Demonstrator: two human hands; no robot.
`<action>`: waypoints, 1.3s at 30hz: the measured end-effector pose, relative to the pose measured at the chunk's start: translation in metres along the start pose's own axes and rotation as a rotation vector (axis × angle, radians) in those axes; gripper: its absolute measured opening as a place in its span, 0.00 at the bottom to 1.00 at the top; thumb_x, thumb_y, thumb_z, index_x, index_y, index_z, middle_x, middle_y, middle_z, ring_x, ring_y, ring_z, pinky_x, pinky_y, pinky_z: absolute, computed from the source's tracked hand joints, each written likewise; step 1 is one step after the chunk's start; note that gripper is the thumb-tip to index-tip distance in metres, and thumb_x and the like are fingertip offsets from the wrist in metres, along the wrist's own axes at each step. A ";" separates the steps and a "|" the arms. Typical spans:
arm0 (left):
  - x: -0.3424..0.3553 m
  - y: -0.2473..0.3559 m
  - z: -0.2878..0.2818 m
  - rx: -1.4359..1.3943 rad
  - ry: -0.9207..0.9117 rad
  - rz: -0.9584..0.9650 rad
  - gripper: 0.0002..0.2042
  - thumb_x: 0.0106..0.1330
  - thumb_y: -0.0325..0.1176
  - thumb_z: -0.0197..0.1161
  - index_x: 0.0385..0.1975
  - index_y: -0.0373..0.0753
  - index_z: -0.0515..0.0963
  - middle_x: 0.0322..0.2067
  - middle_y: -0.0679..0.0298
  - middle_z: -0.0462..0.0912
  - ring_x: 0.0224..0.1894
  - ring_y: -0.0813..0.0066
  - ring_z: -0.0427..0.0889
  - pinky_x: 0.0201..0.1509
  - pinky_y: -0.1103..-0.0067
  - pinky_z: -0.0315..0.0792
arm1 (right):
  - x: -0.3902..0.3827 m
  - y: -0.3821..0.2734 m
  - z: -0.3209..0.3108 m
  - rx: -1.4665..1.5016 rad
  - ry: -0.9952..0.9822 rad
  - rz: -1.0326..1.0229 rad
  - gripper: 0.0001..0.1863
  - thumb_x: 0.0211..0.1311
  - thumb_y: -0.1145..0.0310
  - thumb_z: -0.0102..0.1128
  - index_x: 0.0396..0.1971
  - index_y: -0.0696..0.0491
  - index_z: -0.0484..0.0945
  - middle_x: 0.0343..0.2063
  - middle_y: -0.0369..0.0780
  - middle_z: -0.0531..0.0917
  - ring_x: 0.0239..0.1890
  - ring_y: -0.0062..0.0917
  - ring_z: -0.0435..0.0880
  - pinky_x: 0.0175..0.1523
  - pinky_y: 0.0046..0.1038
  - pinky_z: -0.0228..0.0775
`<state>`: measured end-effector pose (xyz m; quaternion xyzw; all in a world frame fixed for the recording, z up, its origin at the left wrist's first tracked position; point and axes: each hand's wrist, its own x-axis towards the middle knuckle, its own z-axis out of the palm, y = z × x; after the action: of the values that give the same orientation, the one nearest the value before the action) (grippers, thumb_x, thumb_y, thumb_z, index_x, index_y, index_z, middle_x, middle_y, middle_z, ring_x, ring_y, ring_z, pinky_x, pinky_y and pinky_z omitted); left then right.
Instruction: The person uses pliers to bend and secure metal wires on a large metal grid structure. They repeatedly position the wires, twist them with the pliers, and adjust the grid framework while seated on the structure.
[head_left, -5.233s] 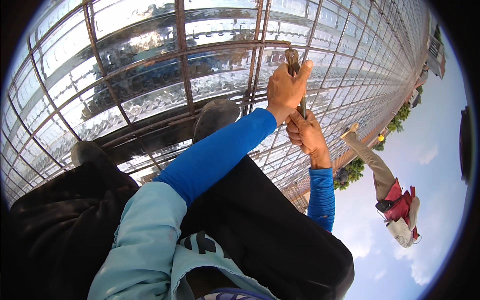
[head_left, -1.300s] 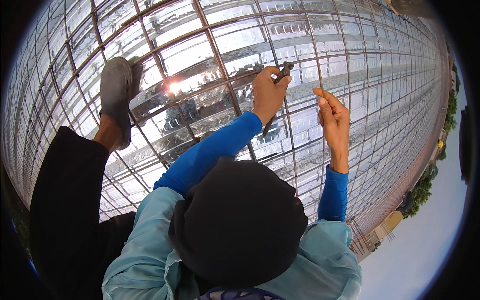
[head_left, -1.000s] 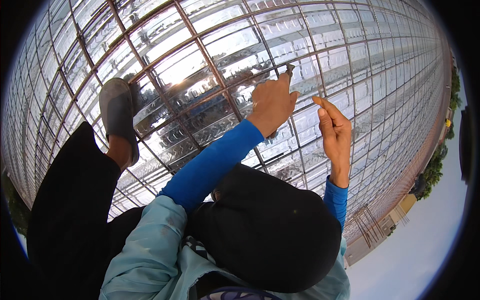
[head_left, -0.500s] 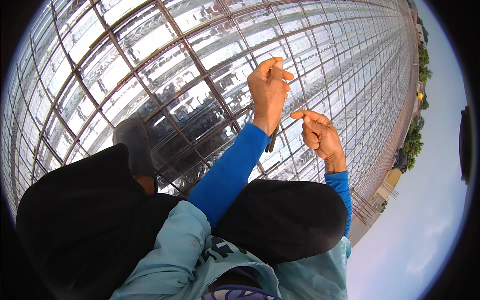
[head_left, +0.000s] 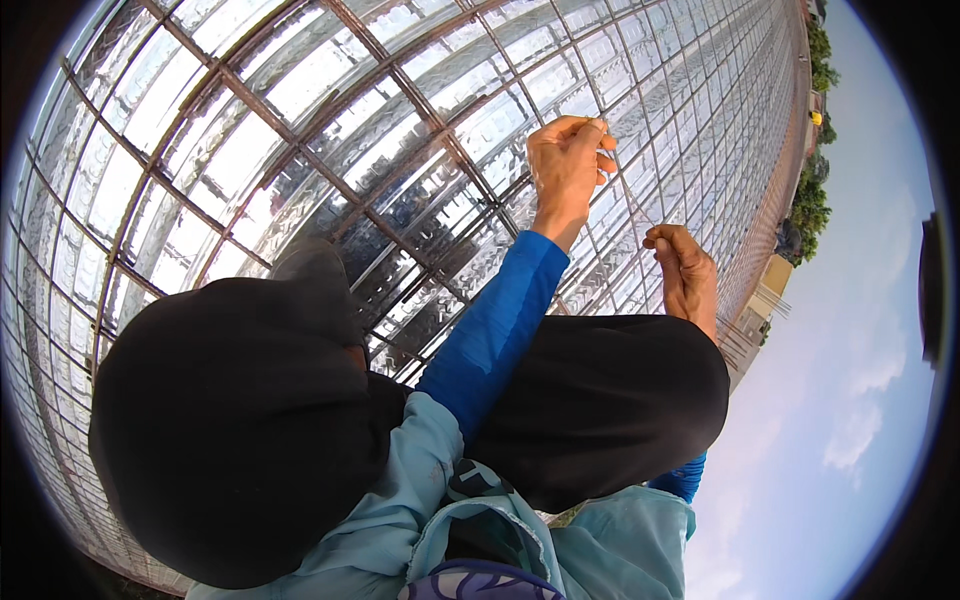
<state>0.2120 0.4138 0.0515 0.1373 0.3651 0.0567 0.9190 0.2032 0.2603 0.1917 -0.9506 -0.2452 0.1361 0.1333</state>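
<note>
Above a grid of rusty steel bars point(head_left: 441, 132), both my hands are raised with fingers pinched. My left hand point(head_left: 566, 170), in a blue sleeve, has its thumb and index fingertips pressed together, and a thin wire point(head_left: 630, 198) appears to run from there. My right hand point(head_left: 688, 275) is lower and to the right, beyond my knee. Its thumb and index finger pinch around the other end of that wire. The wire is so fine that its full course cannot be made out. The right forearm is mostly hidden behind my knee.
Shiny ribbed metal sheeting point(head_left: 275, 70) lies beneath the bars, with glare and reflections. My knees in black trousers point(head_left: 600, 400) fill the lower middle, and my dark shoe point(head_left: 312, 268) rests on the grid. Trees point(head_left: 812, 200) and a low building point(head_left: 770, 280) stand beyond the far edge.
The view has shifted, and both hands sit farther right in it. My right index finger, formerly stretched out, is now bent in a pinch. A dark tool seen beneath my left wrist no longer shows.
</note>
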 end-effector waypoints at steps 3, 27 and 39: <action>-0.003 0.012 -0.011 -0.082 -0.148 -0.096 0.07 0.70 0.31 0.66 0.37 0.33 0.84 0.29 0.57 0.88 0.22 0.78 0.83 0.21 0.83 0.71 | 0.006 -0.025 -0.029 0.037 -0.134 0.261 0.12 0.79 0.65 0.55 0.44 0.57 0.85 0.19 0.36 0.82 0.20 0.15 0.74 0.29 0.22 0.67; 0.049 0.023 -0.093 0.025 -0.007 0.002 0.10 0.72 0.31 0.65 0.41 0.28 0.83 0.30 0.55 0.85 0.27 0.71 0.86 0.28 0.81 0.78 | 0.036 -0.023 0.176 1.148 -0.130 0.470 0.17 0.81 0.66 0.51 0.60 0.59 0.79 0.17 0.24 0.65 0.18 0.08 0.59 0.24 0.15 0.48; 0.136 0.107 -0.131 1.756 -0.178 1.053 0.10 0.67 0.27 0.63 0.43 0.45 0.88 0.36 0.62 0.89 0.39 0.58 0.88 0.43 0.64 0.81 | 0.099 0.047 0.220 0.475 -0.216 0.231 0.16 0.77 0.72 0.50 0.57 0.56 0.83 0.19 0.30 0.73 0.23 0.12 0.69 0.30 0.20 0.62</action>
<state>0.2204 0.5718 -0.0968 0.9075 0.1019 0.1551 0.3767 0.2354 0.3110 -0.0469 -0.8943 -0.1092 0.3046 0.3090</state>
